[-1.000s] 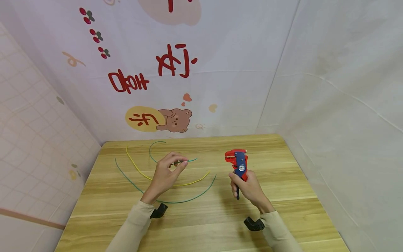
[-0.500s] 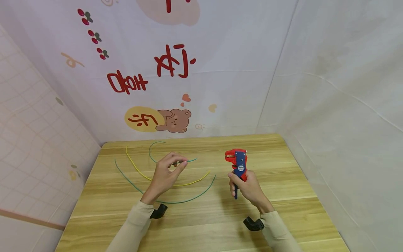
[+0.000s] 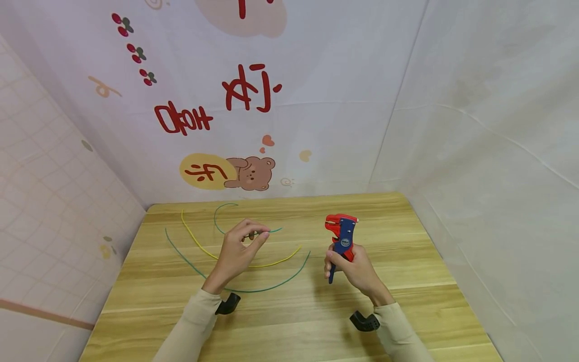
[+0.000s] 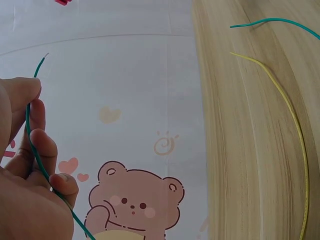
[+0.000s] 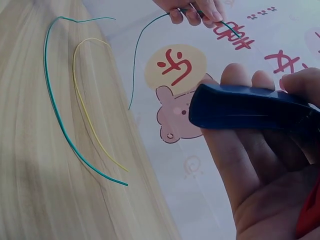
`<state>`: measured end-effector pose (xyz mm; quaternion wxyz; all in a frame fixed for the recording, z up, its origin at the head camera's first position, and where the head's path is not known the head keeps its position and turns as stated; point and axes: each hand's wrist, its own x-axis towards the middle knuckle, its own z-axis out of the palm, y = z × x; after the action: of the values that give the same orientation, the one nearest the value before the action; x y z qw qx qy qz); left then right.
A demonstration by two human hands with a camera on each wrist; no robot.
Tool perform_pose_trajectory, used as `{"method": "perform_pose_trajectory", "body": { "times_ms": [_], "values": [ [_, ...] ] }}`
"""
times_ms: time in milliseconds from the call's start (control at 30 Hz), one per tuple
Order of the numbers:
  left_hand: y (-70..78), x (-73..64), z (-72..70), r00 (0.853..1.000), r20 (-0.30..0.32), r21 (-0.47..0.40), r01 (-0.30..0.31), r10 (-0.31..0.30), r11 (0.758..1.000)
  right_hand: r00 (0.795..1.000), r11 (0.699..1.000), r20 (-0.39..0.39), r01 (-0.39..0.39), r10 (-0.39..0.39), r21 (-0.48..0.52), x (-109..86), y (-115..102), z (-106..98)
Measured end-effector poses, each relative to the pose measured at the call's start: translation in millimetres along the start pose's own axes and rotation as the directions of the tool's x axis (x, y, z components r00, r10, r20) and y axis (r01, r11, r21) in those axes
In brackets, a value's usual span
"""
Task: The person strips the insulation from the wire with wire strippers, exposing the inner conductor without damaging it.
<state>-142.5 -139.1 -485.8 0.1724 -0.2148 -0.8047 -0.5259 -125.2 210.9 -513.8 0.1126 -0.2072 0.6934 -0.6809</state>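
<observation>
My left hand (image 3: 237, 251) pinches a green wire (image 4: 35, 150) between thumb and index finger, and the wire runs on past the other fingers. Its short upper end sticks out beyond the fingertips, with a thin bare tip (image 4: 46, 55) showing. To the right, my right hand (image 3: 355, 269) grips a red and blue wire stripper (image 3: 346, 234) above the table, its red jaws up and pointing left. In the right wrist view the dark blue handle (image 5: 250, 107) lies across the fingers. The stripper's jaws hold no wire and stand apart from the green wire.
On the wooden table (image 3: 289, 327) lie a curved yellow wire (image 3: 271, 264) and a longer green wire (image 3: 262, 290), both partly behind my left hand and wrist. A printed cloth wall (image 3: 334, 151) rises at the table's back edge, with plain cloth at the right.
The wire stripper has turned slightly in my right hand: its head leans more to the right and its lower handle has swung left. My left hand and its wire stay almost still.
</observation>
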Motion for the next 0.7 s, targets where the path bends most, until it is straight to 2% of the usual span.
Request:
{"method": "perform_pose_trajectory", "body": {
  "times_ms": [333, 600, 700],
  "values": [
    [2.0, -0.6, 4.4, 1.0, -0.004, 0.026, -0.027, 0.028, 0.999, 1.0, 1.0, 0.011, -0.001, 0.001, 0.016, -0.7, 1.4, -2.0],
    [-10.0, -3.5, 13.6, 1.0, 0.013, 0.032, 0.001, -0.002, 0.999, 1.0, 0.999, 0.02, 0.017, -0.018, 0.031, -3.0, 4.6, -3.9],
    [-14.4, -5.1, 17.1, 0.999, 0.031, 0.031, 0.032, -0.033, 0.999, 0.999, 0.999, 0.021, 0.024, -0.025, 0.039, -5.4, 5.9, -5.1]
  ]
}}
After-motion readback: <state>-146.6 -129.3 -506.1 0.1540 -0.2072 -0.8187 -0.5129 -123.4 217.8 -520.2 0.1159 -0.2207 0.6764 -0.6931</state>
